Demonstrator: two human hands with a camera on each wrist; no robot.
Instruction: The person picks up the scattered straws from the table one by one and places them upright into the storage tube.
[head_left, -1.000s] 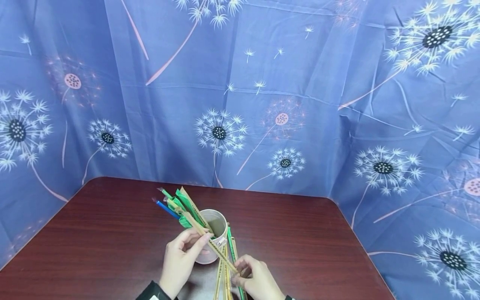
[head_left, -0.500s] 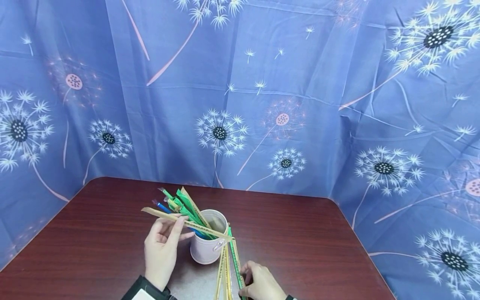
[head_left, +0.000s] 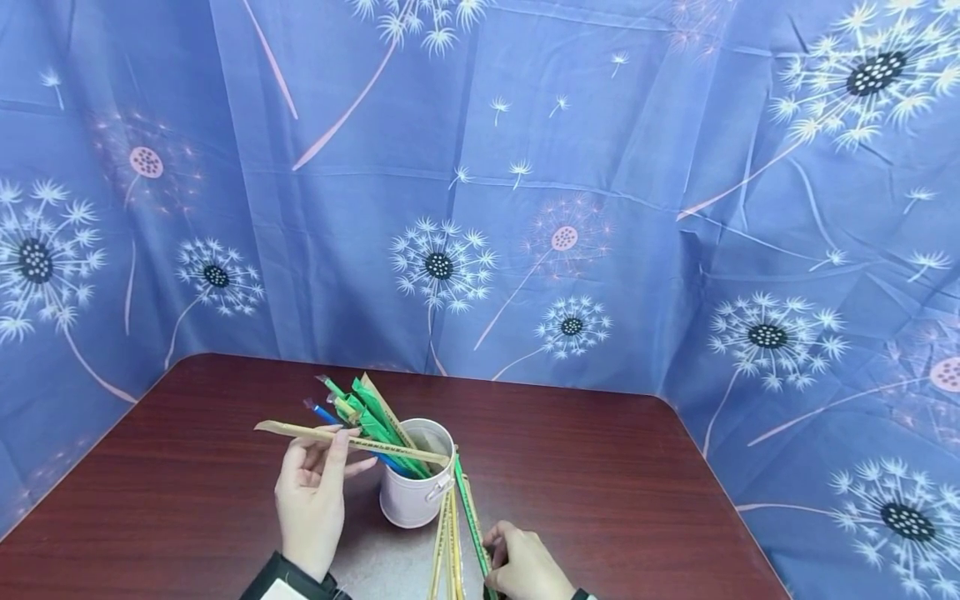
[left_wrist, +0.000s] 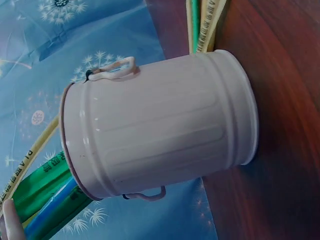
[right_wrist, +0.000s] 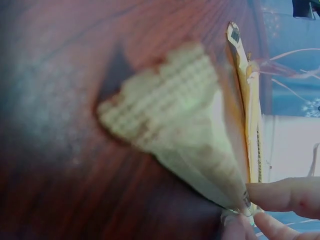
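Observation:
My left hand [head_left: 311,496] pinches a tan paper-wrapped straw [head_left: 405,451] between thumb and fingers. That straw lies nearly level, its right end over the mouth of a small pale pink metal bucket [head_left: 408,504]. Green, yellow, blue and tan wrapped straws [head_left: 378,417] lean to the left out of the bucket. On the table, my right hand [head_left: 525,562] is at the right side of a row of wrapped straws, beside a green one [head_left: 470,517]. In the right wrist view, its fingertips pinch the pale paper end [right_wrist: 170,100] of a wrapped straw.
Several tan and yellow wrapped straws [head_left: 448,550] lie in front of the bucket, between the hands. The bucket has small side handles [left_wrist: 115,69]. A blue dandelion-print cloth [head_left: 510,275] hangs round the back and sides of the dark red wooden table [head_left: 600,467].
My right hand has let go of the tan straw and moved down to the straws on the table. The left hand has carried that straw left, turning it nearly level across the bucket.

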